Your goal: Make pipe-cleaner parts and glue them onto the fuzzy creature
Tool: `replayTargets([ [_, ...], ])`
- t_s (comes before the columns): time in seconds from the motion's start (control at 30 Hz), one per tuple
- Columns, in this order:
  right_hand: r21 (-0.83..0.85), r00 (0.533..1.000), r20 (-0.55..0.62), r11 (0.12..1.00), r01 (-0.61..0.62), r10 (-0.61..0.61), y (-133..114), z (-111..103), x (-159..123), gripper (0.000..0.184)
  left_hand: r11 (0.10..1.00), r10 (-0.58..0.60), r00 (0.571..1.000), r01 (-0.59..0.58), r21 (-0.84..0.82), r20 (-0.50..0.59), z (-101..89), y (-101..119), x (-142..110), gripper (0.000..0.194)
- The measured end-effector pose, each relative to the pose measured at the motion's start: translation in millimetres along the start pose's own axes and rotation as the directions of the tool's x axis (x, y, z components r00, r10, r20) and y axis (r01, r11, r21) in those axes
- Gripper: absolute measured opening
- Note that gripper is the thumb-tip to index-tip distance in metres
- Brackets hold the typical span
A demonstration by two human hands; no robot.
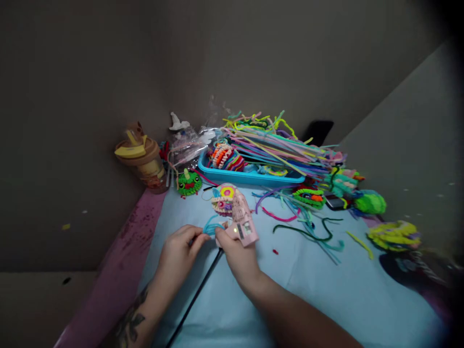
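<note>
The left hand (181, 249) pinches a blue pipe cleaner (210, 228) between the hands, likely steadying its curl. The right hand (237, 256) grasps a pink glue gun (248, 231) beside it, cord (197, 294) running toward the person, seemingly out of the way.

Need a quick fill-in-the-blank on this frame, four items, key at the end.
1. The right hand grips a ____ glue gun.
2. The left hand pinches pipe cleaners that are ____ in colour.
3. In the picture, the lidded cup stands to the ____ of the tray.
4. The cord running down from the right hand is ____.

Missing words: pink; blue; left; black.
</note>
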State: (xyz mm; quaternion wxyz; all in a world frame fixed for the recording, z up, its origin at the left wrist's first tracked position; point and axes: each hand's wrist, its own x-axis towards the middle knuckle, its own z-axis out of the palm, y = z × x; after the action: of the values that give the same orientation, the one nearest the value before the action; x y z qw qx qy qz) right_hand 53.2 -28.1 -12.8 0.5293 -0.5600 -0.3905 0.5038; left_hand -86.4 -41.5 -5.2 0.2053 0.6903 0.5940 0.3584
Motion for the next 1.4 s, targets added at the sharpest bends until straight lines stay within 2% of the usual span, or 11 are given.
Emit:
replayTargets([
  [0.2, 0.039, 1.000, 0.028, 0.999, 0.006, -0.007, 9.6, 0.3, -0.7, 0.015, 0.999, 0.040, 0.998, -0.041, -0.035, -0.049, 0.8, -1.8, 2.8, 0.012],
  [0.33, 0.046, 1.000, 0.019, 0.999, -0.021, 0.021, 5.4, 0.7, -1.2, 0.016, 0.997, 0.067, 0.997, -0.069, -0.031, -0.048, 0.6, 1.0, 1.8, 0.012],
  [0.47, 0.002, 0.999, 0.024, 1.000, -0.022, 0.022, -4.8, 0.8, -1.0, 0.016, 0.999, 0.007, 1.000, -0.007, -0.032, -0.007, -0.5, 5.8, 2.1, 0.015],
  [0.6, -0.011, 0.996, 0.082, 0.999, -0.033, 0.034, -11.4, 0.5, -0.7, 0.018, 0.994, -0.080, 0.997, 0.081, -0.076, 0.011, -4.3, 9.5, 5.4, 0.021],
  [0.73, -0.037, 0.989, 0.137, 0.998, -0.058, 0.062, -13.2, -2.5, -1.9, 0.021, 0.989, -0.119, 0.988, 0.109, -0.105, -0.097, -11.6, 7.7, 8.1, 0.023],
  [0.87, -0.116, 0.969, 0.222, 0.990, -0.083, 0.107, -14.6, -8.7, -7.5, 0.025, 0.996, -0.081, 0.963, 0.070, -0.053, -0.258, -18.5, 2.3, 9.3, 0.023],
  [1.03, -0.010, 0.899, 0.429, 0.996, -0.093, 0.088, -13.7, -15.5, -18.5, 0.027, 1.000, 0.013, 0.938, -0.006, 0.022, -0.347, -22.6, -1.8, 7.8, 0.023],
  [1.17, -0.116, 0.833, 0.552, 0.993, 0.025, 0.043, -9.6, -17.7, -23.2, 0.017, 0.997, 0.071, 0.935, -0.059, 0.044, -0.348, -22.7, -0.1, 5.3, 0.021],
  [1.4, -0.184, 0.835, 0.547, 0.965, 0.185, -0.055, -9.4, -16.5, -21.3, 0.015, 0.987, 0.161, 0.931, -0.148, 0.065, -0.328, -20.5, 3.3, 2.6, 0.017],
])
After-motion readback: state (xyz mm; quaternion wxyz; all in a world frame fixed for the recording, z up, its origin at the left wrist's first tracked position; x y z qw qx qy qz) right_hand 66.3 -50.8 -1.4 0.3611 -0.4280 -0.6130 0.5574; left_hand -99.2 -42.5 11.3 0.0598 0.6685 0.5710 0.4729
